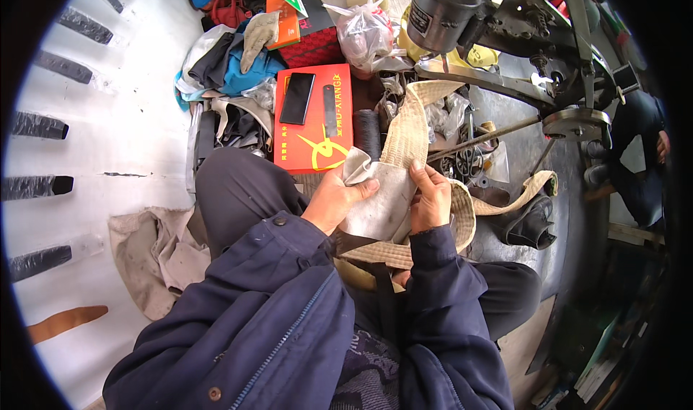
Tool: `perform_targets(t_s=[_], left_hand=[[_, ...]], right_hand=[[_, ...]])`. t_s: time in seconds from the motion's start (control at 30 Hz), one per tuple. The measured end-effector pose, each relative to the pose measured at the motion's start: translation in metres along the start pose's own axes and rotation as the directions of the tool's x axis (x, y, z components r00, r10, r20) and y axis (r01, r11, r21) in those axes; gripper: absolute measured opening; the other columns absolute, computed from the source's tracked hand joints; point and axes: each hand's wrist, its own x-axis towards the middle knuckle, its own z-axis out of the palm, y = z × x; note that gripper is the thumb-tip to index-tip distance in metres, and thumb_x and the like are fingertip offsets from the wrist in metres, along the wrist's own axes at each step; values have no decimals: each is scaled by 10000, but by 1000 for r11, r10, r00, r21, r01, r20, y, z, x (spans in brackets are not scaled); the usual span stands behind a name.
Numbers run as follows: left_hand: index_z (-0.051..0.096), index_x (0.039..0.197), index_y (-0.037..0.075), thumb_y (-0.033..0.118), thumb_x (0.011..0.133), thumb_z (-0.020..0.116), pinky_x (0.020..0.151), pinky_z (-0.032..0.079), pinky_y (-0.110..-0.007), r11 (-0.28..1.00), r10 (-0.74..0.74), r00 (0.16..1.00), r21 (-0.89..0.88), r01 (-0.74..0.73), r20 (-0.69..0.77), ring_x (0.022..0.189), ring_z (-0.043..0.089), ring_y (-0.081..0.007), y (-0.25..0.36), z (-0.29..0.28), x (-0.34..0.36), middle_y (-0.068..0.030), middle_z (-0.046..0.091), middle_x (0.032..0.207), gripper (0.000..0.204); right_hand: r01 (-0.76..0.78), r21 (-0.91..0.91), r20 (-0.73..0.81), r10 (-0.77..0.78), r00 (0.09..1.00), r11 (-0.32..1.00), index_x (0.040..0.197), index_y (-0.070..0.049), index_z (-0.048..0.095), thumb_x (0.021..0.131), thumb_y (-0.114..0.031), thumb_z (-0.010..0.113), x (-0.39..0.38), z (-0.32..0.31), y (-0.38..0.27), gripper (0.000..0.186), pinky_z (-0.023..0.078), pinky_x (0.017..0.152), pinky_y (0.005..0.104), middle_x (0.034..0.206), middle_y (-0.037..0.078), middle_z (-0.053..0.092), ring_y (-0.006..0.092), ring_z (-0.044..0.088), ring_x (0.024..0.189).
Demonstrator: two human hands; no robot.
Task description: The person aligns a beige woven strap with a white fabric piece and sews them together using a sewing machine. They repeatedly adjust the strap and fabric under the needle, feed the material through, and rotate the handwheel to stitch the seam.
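My left hand [337, 201] grips the folded upper-left edge of a pale grey, smudged patch of leather or fabric [377, 215], thumb on top. My right hand [427, 197] pinches its upper right edge, where it meets a long beige quilted strap [408, 128]. The strap rises behind the patch toward the machine, with more of it looping below and to the right of my hands. What lies under the patch is hidden.
A red box [296, 150] carries a black phone [296, 98] and a dark strip [330, 110]. Around are a thread cone [367, 136], plastic bag [359, 35], clothing [253, 67] and a black metal sewing machine [505, 85]. Another person [639, 157] is at far right.
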Motion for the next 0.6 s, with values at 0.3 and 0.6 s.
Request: perform_targets(t_s=[0.3, 0.6], left_hand=[[665, 1107, 9, 41, 915, 719, 813, 504, -283, 998, 54, 987, 41, -48, -150, 903, 624, -102, -5, -3, 4, -21, 697, 1016, 202], [676, 1173, -2, 107, 955, 695, 870, 532, -316, 994, 65, 995, -78, -71, -70, 962, 676, -159, 20, -7, 27, -56, 716, 1091, 245]], right_hand=[[-115, -114, 0, 115, 993, 987, 1169, 7, 680, 1007, -315, 656, -9, -11, 6, 361, 508, 727, 219, 959, 1, 706, 70, 646, 777], [38, -373, 285, 76, 956, 927, 1366, 29, 546, 925, -48, 685, -61, -7, 23, 469, 460, 1027, 310, 1251, 73, 661, 147, 598, 1153]])
